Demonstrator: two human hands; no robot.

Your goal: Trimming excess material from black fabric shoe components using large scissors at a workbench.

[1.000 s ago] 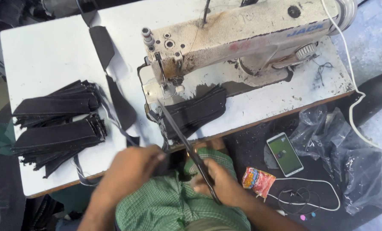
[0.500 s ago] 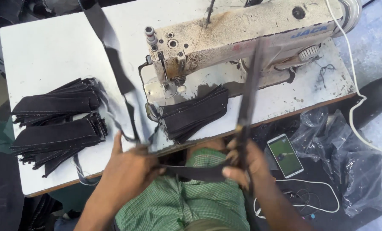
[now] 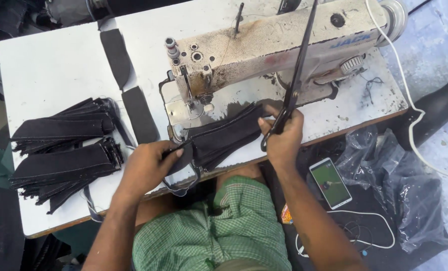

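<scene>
The right hand is closed around the handles of long black scissors, whose blades point up and away over the sewing machine, and its fingertips also touch the far end of a stack of black fabric strips on the white table in front of the machine. The left hand grips the near end of the same stack at the table edge. Two more piles of black strips lie to the left, and a phone lies low on the right beside a dark plastic bag.
</scene>
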